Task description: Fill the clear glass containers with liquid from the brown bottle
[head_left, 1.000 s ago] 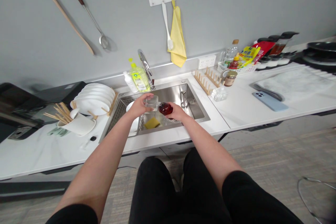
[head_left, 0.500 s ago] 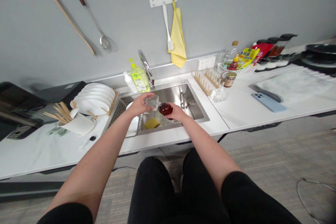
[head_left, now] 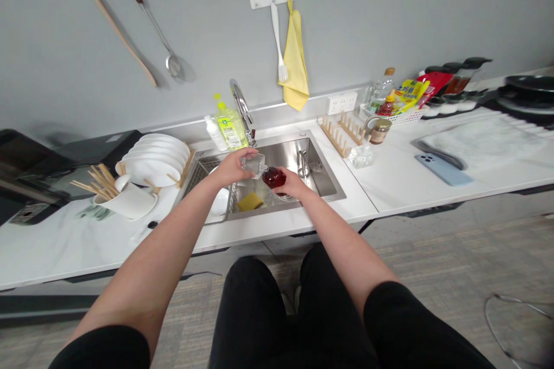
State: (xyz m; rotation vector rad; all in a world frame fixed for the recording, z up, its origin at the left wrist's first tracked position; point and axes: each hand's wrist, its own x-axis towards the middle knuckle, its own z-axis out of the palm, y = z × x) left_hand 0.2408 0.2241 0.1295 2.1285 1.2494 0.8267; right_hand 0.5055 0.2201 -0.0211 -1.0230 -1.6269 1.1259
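Left hand (head_left: 231,168) clamped on glass bottle (head_left: 255,166), right hand (head_left: 292,183) on red bottle (head_left: 274,177), above yellow sponge (head_left: 250,202)

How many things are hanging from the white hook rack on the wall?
2: a white forked utensil on the left, and a yellow cloth to its right.

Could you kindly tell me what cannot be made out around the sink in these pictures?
Head view:
The clear glass container: shape hidden by the left hand.
The red bottle: lower part hidden by the right hand.
The white bowl: partly hidden by the left forearm.
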